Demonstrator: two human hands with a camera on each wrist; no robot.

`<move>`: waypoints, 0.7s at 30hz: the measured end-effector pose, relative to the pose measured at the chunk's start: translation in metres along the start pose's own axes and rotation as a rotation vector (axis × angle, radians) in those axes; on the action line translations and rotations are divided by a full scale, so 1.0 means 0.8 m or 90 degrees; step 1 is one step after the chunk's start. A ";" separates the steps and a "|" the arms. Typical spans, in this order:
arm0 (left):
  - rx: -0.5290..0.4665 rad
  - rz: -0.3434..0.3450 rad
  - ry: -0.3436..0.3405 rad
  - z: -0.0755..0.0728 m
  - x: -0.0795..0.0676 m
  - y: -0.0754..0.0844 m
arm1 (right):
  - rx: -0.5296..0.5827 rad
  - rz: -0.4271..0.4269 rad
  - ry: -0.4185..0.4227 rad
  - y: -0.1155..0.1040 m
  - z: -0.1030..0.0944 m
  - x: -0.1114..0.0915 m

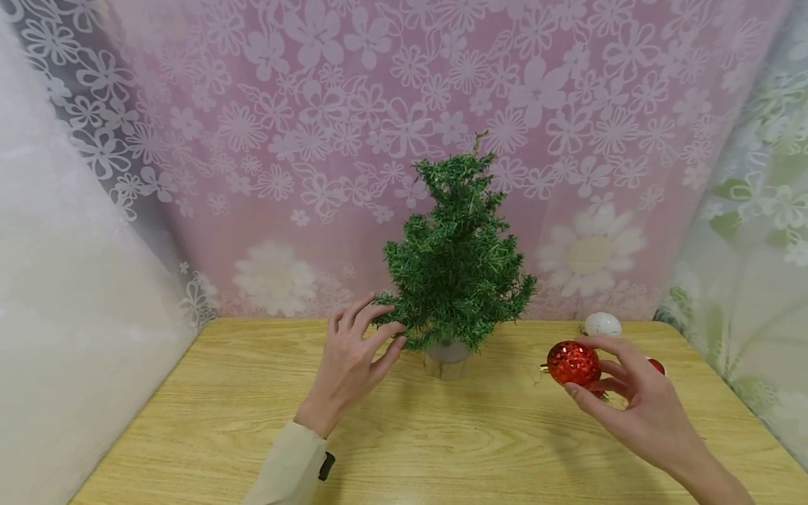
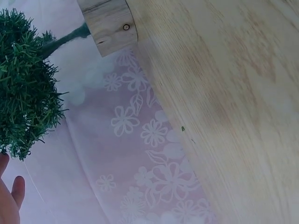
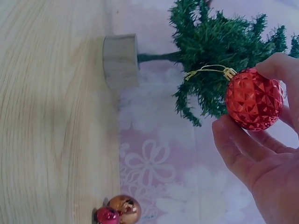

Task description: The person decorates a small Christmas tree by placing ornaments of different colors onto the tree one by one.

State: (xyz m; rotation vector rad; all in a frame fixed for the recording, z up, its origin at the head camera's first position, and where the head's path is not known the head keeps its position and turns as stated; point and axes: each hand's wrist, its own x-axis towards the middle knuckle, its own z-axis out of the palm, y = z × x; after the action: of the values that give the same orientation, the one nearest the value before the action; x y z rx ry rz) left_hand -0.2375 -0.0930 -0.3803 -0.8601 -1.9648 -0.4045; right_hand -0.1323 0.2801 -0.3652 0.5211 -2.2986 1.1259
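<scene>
A small green Christmas tree [image 1: 457, 259] with a wooden base [image 1: 447, 361] stands upright near the table's back edge. At its lower left side is my left hand [image 1: 356, 351], fingertips right at the branch ends and thumb apart from the fingers. My right hand [image 1: 644, 400] grips a shiny red faceted Christmas ball [image 1: 573, 363] between thumb and fingers, to the right of the tree. The red ball [image 3: 254, 99] has a gold cap and a loose gold string that points toward the tree.
Behind the right hand a white ball [image 1: 602, 324] and a red ball [image 1: 657, 365], partly hidden, lie on the wooden table [image 1: 252, 407]. A copper-coloured ball [image 3: 125, 208] and a pinkish-red ball [image 3: 107, 216] show in the right wrist view. Flowered curtains [image 1: 353, 140] enclose the back and sides.
</scene>
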 end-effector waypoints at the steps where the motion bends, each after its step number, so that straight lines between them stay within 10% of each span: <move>1: 0.001 0.001 0.000 0.000 0.000 0.000 | 0.005 -0.002 -0.003 -0.002 0.000 0.000; 21: -0.006 -0.003 0.005 0.003 -0.001 0.000 | 0.039 0.009 -0.006 -0.031 0.006 0.002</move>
State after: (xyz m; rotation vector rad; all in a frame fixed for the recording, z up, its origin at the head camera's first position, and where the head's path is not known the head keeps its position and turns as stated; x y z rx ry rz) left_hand -0.2389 -0.0921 -0.3823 -0.8582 -1.9592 -0.4198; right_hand -0.1213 0.2612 -0.3517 0.5341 -2.2849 1.2067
